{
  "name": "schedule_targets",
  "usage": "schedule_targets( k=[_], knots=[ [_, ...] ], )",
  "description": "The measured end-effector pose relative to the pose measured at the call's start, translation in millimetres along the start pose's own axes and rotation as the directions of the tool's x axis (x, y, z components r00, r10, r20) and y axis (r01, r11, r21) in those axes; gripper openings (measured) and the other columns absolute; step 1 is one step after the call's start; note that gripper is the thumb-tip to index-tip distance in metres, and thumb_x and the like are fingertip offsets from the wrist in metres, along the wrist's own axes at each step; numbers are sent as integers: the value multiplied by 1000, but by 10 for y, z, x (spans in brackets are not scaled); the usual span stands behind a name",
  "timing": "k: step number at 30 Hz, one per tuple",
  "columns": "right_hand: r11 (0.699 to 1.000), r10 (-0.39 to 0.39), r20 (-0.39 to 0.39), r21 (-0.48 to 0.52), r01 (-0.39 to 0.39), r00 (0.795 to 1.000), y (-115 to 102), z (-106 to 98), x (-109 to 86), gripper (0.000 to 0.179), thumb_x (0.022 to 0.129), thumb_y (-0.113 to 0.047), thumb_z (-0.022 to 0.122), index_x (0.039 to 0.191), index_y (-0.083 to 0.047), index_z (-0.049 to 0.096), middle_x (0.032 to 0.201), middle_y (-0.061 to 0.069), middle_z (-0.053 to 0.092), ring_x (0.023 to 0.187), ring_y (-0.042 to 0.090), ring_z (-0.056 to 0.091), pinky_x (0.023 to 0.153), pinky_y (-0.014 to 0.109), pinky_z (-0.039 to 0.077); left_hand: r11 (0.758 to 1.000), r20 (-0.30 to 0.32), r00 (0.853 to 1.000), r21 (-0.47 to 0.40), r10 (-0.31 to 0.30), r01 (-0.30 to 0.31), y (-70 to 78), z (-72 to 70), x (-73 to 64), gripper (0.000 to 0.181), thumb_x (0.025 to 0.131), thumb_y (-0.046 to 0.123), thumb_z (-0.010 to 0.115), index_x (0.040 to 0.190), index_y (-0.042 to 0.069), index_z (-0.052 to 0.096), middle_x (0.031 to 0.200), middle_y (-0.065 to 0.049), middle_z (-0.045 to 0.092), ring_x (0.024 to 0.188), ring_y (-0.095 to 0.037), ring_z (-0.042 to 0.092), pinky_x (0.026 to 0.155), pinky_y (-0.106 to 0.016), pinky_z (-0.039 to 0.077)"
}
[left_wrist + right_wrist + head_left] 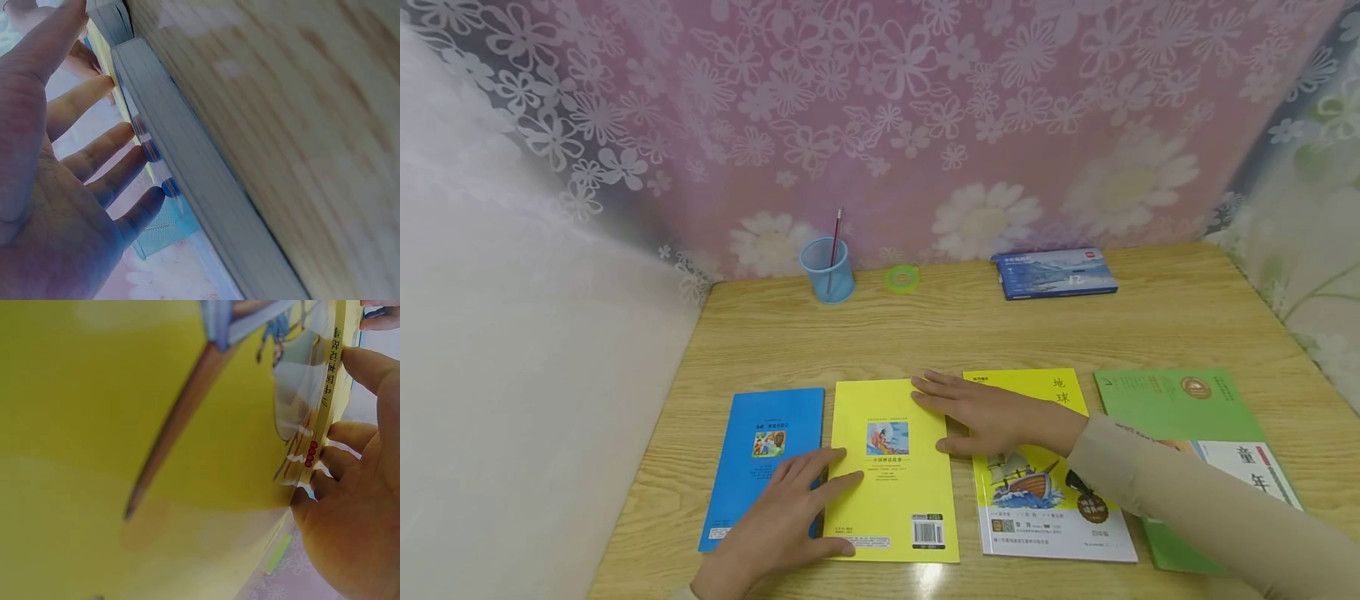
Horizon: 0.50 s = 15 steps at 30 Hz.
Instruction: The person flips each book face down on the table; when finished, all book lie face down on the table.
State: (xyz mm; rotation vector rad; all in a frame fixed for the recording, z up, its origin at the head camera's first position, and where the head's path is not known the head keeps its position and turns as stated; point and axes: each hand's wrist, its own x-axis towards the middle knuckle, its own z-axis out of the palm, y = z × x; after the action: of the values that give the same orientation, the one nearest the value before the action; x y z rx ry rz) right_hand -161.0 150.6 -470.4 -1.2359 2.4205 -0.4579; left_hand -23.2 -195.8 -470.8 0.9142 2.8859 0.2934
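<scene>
A yellow book [880,517] lies flat on the wooden table between my hands, a small picture and a barcode on its cover. My left hand [782,517] spreads over the right side of a blue book [737,483], its fingertips at the yellow book's left edge. In the left wrist view, straight fingers [90,156] reach to the books' edges, with a thick page block [181,156] alongside. My right hand [985,412] has its fingertips on the yellow book's right edge and hovers over a yellow-and-white ship book [1052,542]. Its extended fingers meet the yellow book's spine [326,394].
At the far right lies a green book [1180,408], partly covered by my right forearm. Along the back stand a blue mesh cup [831,287] with a pencil [836,237], a green tape roll [902,278] and a flat blue box [1056,273]. A floral curtain [865,125] hangs behind.
</scene>
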Motion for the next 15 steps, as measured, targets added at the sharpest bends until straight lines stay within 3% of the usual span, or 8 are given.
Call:
schedule_targets(
  k=[11,15],
  knots=[
    [1000,0,-9,-4,0,1000,27,43,5,79,106,-52,57,169,-19,23,179,0,9,167,27,6,132,56,23,1000,24,1000,-13,-11,12,9,-10,9,84,81,70,78,153,34,54,159,-4,47,146,-29,44,116,-56,43],
    [1000,9,-28,19,-8,1000,17,44,-5,75,106,-48,59,167,-18,29,179,2,13,167,28,8,131,55,24,999,38,999,-12,-29,30,23,-24,24,84,81,69,80,153,35,54,159,-3,47,146,-28,43,117,-56,42]
  ],
)
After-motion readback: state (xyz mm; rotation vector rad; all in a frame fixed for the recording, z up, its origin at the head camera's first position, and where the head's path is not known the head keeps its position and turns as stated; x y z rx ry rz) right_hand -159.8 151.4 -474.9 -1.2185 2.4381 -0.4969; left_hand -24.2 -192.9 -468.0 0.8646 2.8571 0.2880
